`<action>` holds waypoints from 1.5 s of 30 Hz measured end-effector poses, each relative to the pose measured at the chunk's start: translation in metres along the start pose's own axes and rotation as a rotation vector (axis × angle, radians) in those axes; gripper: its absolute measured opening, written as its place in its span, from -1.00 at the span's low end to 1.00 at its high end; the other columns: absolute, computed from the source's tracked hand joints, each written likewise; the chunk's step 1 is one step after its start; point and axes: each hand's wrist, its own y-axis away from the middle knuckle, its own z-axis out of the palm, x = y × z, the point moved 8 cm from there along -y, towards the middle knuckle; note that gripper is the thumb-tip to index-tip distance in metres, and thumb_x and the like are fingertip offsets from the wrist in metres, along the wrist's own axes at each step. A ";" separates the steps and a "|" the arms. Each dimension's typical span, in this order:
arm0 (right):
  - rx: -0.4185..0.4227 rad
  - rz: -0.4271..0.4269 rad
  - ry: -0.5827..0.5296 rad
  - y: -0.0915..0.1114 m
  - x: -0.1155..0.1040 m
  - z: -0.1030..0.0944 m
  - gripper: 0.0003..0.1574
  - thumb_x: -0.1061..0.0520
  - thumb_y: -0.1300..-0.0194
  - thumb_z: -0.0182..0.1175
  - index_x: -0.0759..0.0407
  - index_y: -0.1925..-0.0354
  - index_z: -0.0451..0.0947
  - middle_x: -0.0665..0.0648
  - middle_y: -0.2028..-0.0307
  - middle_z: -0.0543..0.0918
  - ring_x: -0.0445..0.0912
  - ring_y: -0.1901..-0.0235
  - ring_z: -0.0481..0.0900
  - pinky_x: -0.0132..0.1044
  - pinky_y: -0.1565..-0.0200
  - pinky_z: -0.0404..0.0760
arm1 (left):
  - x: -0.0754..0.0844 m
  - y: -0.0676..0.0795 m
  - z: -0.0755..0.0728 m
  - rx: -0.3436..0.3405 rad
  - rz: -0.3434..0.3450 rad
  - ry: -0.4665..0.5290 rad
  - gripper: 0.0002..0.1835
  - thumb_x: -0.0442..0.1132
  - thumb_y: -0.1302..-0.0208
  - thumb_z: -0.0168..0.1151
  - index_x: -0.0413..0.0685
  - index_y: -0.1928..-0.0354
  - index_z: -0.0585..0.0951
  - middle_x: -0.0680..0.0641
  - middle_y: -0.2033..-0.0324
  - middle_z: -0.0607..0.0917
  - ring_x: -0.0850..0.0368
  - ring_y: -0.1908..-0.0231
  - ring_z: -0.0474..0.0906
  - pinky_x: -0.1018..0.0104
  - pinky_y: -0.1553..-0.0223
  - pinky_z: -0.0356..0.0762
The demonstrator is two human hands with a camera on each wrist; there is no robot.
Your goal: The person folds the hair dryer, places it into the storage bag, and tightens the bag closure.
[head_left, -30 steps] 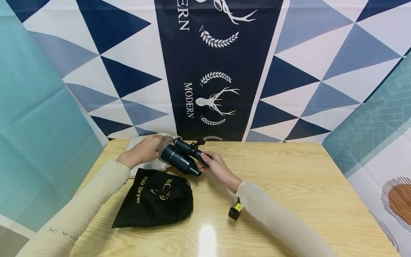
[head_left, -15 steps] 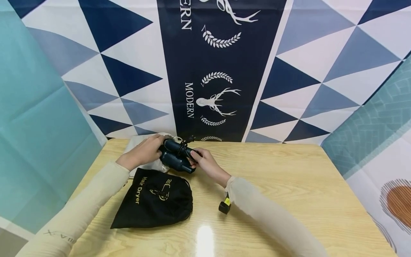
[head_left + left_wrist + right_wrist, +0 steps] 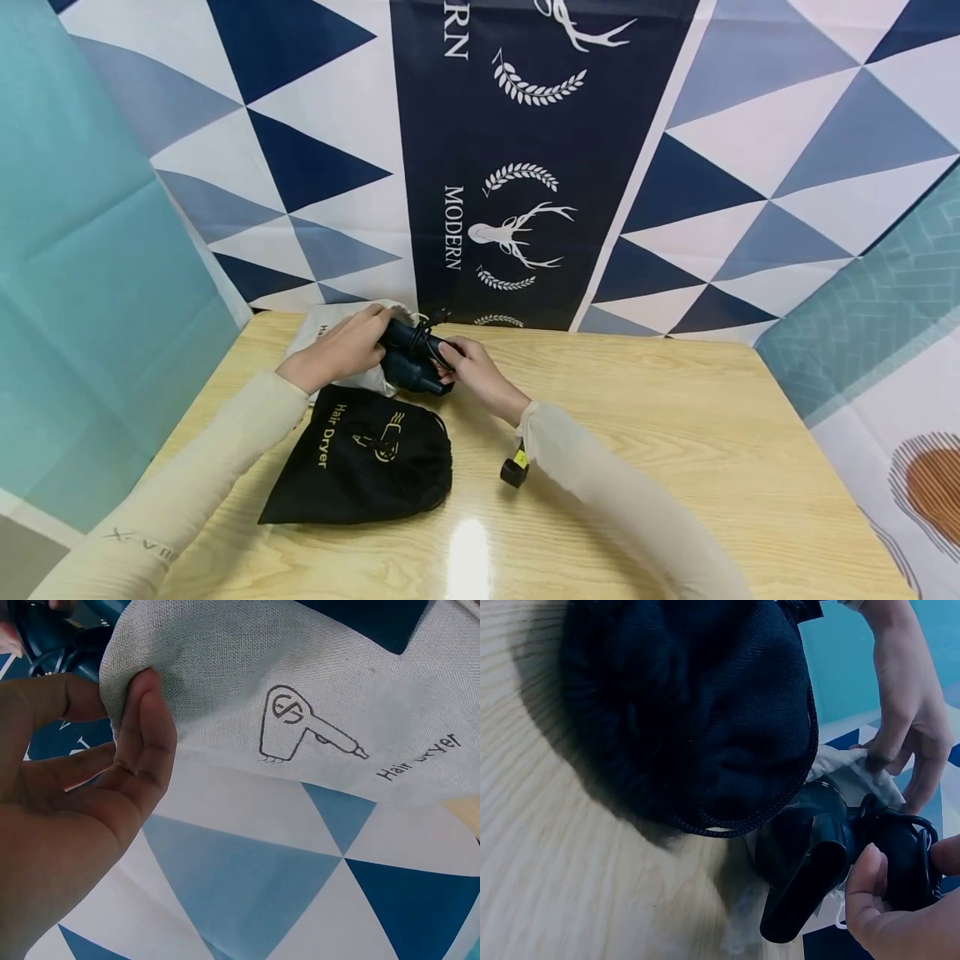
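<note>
A dark hair dryer [image 3: 411, 371], its cord [image 3: 422, 337] wound round the handle, lies partly inside the mouth of a pale cloth drawstring bag [image 3: 306, 332]. My right hand [image 3: 480, 375] grips the end of the handle, thumb and fingers on opposite sides in the right wrist view. At the bag's opening my left hand [image 3: 341, 350] pinches the cloth edge between thumb and fingers. A printed dryer outline [image 3: 300, 724] and the words "Hair Dryer" show on the cloth in the left wrist view. The nozzle [image 3: 802, 892] sticks out; the dryer's rear end is hidden in the bag.
A filled black drawstring pouch [image 3: 367, 467] marked "Hair Dryer" lies in front of the pale bag. The wooden table [image 3: 637, 417] ends at a patterned cloth wall [image 3: 510, 275] behind. A small black device [image 3: 514, 472] with a yellow label hangs at my right wrist.
My right hand has pushed the hair dryer leftward into the pale bag's mouth. The left hand stays at the opening. The black pouch has not moved on the table.
</note>
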 end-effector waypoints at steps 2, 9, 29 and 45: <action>0.011 0.003 0.003 -0.002 0.000 0.001 -0.64 0.10 -0.61 -0.10 0.40 0.05 0.45 0.18 0.37 0.50 -0.10 0.39 0.50 -0.34 0.27 0.61 | 0.002 0.000 0.000 0.000 0.007 -0.002 -0.41 -0.48 -0.22 0.14 -0.39 -0.33 0.38 -0.36 -0.15 0.50 -0.17 0.09 0.61 0.03 0.13 0.61; 0.039 0.012 0.008 -0.013 -0.002 0.009 -0.65 0.11 -0.60 -0.11 0.39 0.12 0.46 0.15 0.40 0.49 -0.12 0.44 0.49 -0.41 0.35 0.57 | 0.012 -0.001 0.000 0.024 0.052 -0.014 -0.40 -0.52 -0.16 0.14 -0.47 -0.31 0.37 -0.40 -0.17 0.50 -0.24 -0.03 0.59 -0.02 0.03 0.60; 0.026 0.066 -0.003 -0.040 0.003 0.030 -0.56 0.04 -0.64 -0.19 0.35 -0.12 0.43 0.10 0.43 0.46 -0.18 0.51 0.43 -0.44 0.39 0.53 | 0.036 -0.001 0.000 0.094 0.117 0.061 -0.44 -0.52 -0.19 0.14 -0.56 -0.27 0.37 -0.37 -0.10 0.51 -0.12 0.16 0.60 0.08 0.16 0.63; -0.066 0.078 -0.031 -0.049 0.007 0.054 -0.70 0.07 -0.62 -0.17 0.19 0.05 0.44 0.00 0.58 0.35 -0.19 0.65 0.22 -0.34 0.53 0.27 | 0.038 -0.005 -0.003 0.119 0.103 0.066 -0.42 -0.44 -0.31 0.12 -0.51 -0.35 0.31 -0.42 -0.26 0.42 -0.15 0.18 0.62 0.05 0.12 0.62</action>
